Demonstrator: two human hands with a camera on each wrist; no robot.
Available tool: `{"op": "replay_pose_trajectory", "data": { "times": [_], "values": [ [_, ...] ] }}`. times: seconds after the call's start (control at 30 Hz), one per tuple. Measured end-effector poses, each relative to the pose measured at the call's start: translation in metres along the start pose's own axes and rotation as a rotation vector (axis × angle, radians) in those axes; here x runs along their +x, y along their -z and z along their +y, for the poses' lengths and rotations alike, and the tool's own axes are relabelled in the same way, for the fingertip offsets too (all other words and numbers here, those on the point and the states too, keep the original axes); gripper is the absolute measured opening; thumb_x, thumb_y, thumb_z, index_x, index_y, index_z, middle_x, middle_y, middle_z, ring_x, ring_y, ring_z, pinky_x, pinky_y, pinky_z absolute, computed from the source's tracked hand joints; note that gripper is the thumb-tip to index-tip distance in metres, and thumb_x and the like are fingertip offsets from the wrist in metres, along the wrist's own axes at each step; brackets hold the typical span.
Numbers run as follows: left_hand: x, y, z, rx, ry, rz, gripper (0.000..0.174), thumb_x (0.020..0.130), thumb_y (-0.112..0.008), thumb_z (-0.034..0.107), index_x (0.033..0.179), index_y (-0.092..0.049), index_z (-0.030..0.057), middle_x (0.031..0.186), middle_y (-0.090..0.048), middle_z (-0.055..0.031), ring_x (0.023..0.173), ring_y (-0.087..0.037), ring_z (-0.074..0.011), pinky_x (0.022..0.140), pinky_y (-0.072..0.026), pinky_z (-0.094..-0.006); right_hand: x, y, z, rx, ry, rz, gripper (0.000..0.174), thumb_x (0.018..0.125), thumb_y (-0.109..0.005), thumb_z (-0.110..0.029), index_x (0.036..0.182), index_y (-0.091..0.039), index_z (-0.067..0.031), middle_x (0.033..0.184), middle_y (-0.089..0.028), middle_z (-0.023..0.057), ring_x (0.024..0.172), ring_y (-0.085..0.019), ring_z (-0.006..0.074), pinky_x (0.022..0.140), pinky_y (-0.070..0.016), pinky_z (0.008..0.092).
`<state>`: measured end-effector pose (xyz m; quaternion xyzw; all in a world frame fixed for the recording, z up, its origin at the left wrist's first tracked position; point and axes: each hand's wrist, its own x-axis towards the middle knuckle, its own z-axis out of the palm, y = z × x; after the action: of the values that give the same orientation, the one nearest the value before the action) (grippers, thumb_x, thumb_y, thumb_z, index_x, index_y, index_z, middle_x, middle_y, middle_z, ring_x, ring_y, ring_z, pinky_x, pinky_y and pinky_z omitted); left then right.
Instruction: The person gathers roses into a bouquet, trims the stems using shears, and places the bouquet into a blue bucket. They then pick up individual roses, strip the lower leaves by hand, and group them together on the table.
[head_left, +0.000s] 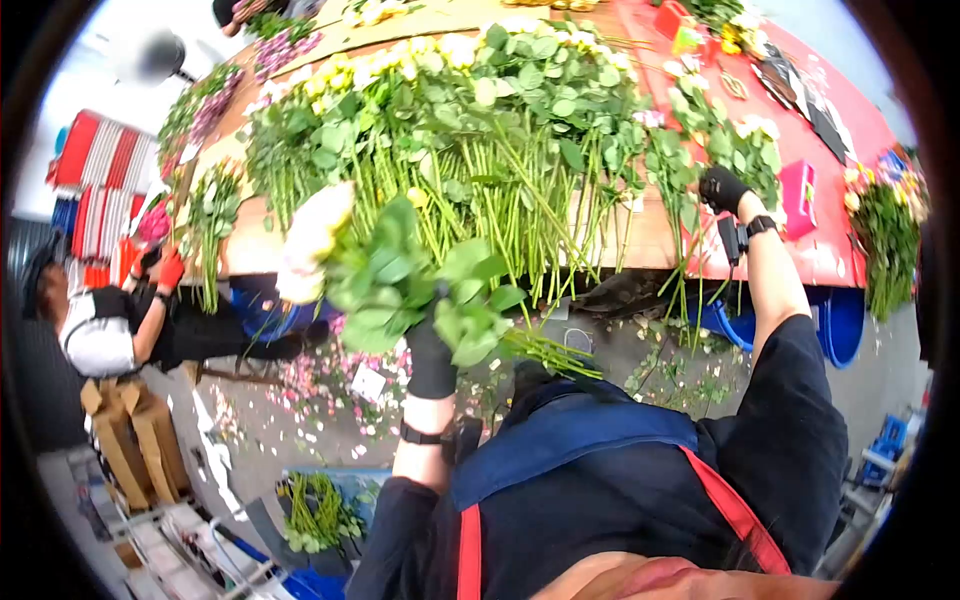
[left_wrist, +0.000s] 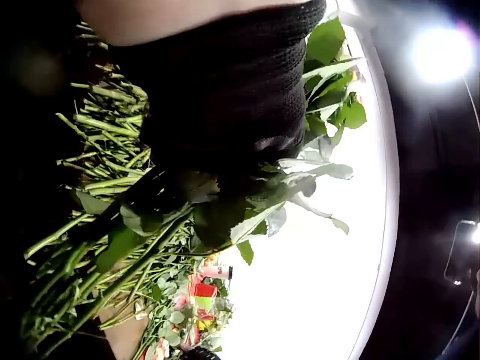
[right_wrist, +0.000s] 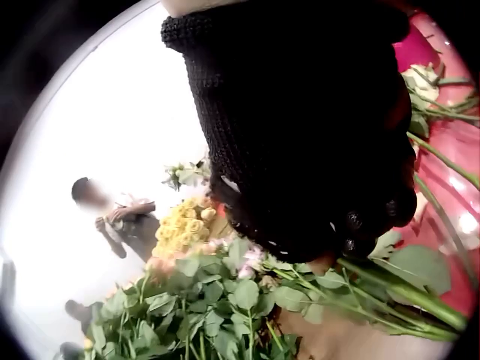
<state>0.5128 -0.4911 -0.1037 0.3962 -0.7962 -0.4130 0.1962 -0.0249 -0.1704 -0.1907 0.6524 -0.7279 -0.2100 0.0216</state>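
Your left grip was closed tight round a bunch of roses. It held the stalks low down. The green leaves and pale yellow rose heads stuck out past it, up and to your left. The cut ends poked out the other side. In the left wrist view the black glove was wrapped right round the stalks, with leaves pressed against it.

Your right grip was up on the counter, well apart from the bunch. It sat on top of some stems that lay on the red part of the counter. The stems ran under the glove and touched it. I cannot tell if the fingers held them or just rested on them.

Between your two grips lay a big pile of roses. Their heads were far from you and their stalks hung over the counter edge. A pink box sat near your right grip. Blue tubs stood under the counter. Another person with red gloves was at the far left end of the counter, holding flowers. Petals and leaves lay on the floor. A white tag lay there too, but its writing was too small to read.
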Motion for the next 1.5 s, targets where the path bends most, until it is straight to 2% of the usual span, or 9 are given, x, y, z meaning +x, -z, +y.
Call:
{"op": "replay_pose_trajectory", "data": {
  "times": [0.1, 0.17, 0.23, 0.63, 0.83, 1.03, 1.1, 1.37, 1.5],
  "values": [
    [-0.013, -0.001, 0.033, 0.471, -0.626, 0.174, 0.042, 0.081, -0.06, 0.013, 0.123, -0.058, 0.012, 0.085, -0.068, -0.0158, 0.074, -0.066, -0.0297, 0.065, -0.0517, -0.0406, 0.012, 0.048, -0.035, 1.11, -1.108, -0.14, 0.025, 0.077, -0.067, -0.027, 0.089, -0.064, -0.0058, 0.075, -0.065, 0.017, 0.072, -0.065, 0.0328, 0.064, -0.0511, 0.043],
    [-0.025, -0.002, 0.042, 0.221, -0.165, -0.212, 0.046, 0.086, -0.053, 0.013, 0.132, -0.051, 0.0129, 0.102, -0.065, -0.0199, 0.09, -0.064, -0.0294, 0.078, -0.0501, -0.038, 0.018, 0.085, -0.067, 0.392, -0.97, 0.446, 0.035, 0.081, -0.066, -0.033, 0.091, -0.062, 0.0005, 0.081, -0.065, 0.0221, 0.077, -0.064, 0.0345, 0.07, -0.0507, 0.0426],
    [-0.028, -0.017, 0.036, -0.227, -0.134, -0.19, 0.039, 0.092, -0.049, 0.009, 0.131, -0.051, 0.0086, 0.115, -0.061, -0.0163, 0.101, -0.061, -0.0241, 0.087, -0.0475, -0.0341, 0.045, 0.118, -0.089, 0.821, -0.868, 0.618, 0.03, 0.08, -0.068, -0.029, 0.093, -0.064, -0.002, 0.081, -0.067, 0.0167, 0.078, -0.065, 0.0308, 0.071, -0.0494, 0.0378],
    [-0.078, 0.011, -0.031, 0.277, -0.305, 0.187, 0.039, 0.088, -0.059, 0.018, 0.123, -0.052, 0.0051, 0.113, -0.061, -0.0104, 0.099, -0.059, -0.0266, 0.089, -0.0453, -0.0396, 0.184, 0.283, -0.26, 1.349, 0.017, 0.45, 0.024, 0.083, -0.061, -0.026, 0.085, -0.066, -0.0025, 0.074, -0.063, 0.0138, 0.069, -0.062, 0.0277, 0.065, -0.0474, 0.0364],
    [-0.075, 0.046, -0.137, 0.047, -0.118, 0.082, 0.04, 0.093, -0.052, 0.011, 0.131, -0.048, 0.0027, 0.13, -0.053, -0.0112, 0.12, -0.048, -0.0225, 0.103, -0.0368, -0.036, 0.309, 0.31, -0.286, 1.698, 0.037, 0.376, 0.022, 0.082, -0.062, -0.025, 0.081, -0.067, -0.0033, 0.07, -0.064, 0.0122, 0.063, -0.063, 0.0203, 0.061, -0.0494, 0.0336],
    [-0.076, 0.109, -0.204, 0.032, -0.148, 0.085, 0.038, 0.09, -0.054, 0.005, 0.127, -0.051, 0.0001, 0.124, -0.056, -0.0171, 0.117, -0.053, -0.0284, 0.098, -0.0422, -0.0382, 0.472, 0.275, -0.312, 0.315, 0.037, 0.525, 0.026, 0.093, -0.049, -0.025, 0.084, -0.069, -0.0094, 0.078, -0.065, 0.0164, 0.07, -0.064, 0.0329, 0.065, -0.0508, 0.0407],
    [-0.088, 0.118, -0.282, 0.266, -0.161, -0.044, 0.042, 0.087, -0.045, -0.001, 0.129, -0.05, -0.002, 0.123, -0.056, -0.0225, 0.116, -0.054, -0.0337, 0.097, -0.0431, -0.039, 0.48, 0.322, -0.336, 0.897, -0.467, 0.197, 0.048, 0.083, -0.056, -0.048, 0.086, -0.069, -0.0019, 0.088, -0.065, 0.0246, 0.086, -0.063, 0.04, 0.077, -0.049, 0.045],
    [-0.025, 0.197, -0.215, 0.29, -0.068, 0.226, 0.045, 0.084, -0.05, 0.007, 0.129, -0.051, 0.0021, 0.104, -0.065, -0.0193, 0.093, -0.065, -0.0288, 0.079, -0.0512, -0.0372, 0.505, 0.305, -0.36, 1.191, -0.487, 0.46, 0.038, 0.076, -0.062, -0.038, 0.074, -0.065, 0.0004, 0.081, -0.063, 0.0249, 0.079, -0.061, 0.0407, 0.073, -0.048, 0.0455],
    [0.0, 0.193, -0.227, -0.473, 0.123, 0.336, 0.032, 0.093, -0.052, 0.013, 0.124, -0.054, 0.0051, 0.106, -0.065, -0.0102, 0.092, -0.064, -0.0209, 0.078, -0.0527, -0.035, 0.491, 0.331, -0.384, 1.075, -0.497, 0.18, 0.046, 0.073, -0.065, -0.047, 0.083, -0.066, -0.0027, 0.092, -0.065, 0.0223, 0.087, -0.061, 0.0392, 0.078, -0.0479, 0.0435]
  ]
}}
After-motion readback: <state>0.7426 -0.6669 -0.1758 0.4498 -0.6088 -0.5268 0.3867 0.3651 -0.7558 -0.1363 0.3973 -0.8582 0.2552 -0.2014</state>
